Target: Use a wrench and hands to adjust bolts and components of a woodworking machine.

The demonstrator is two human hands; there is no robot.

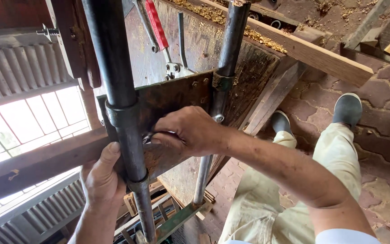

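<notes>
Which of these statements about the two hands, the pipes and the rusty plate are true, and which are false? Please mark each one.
1. The left hand grips the wooden beam beside the near dark pipe. True.
2. The right hand holds the red-handled tool. False: that tool lies apart, higher up; the right hand rests on the rusty metal plate.
3. The plate spans between two upright pipes. True.
4. The floor is smooth white tile. False: it is reddish interlocking paving.
5. The person wears dark grey shoes. True.
</notes>
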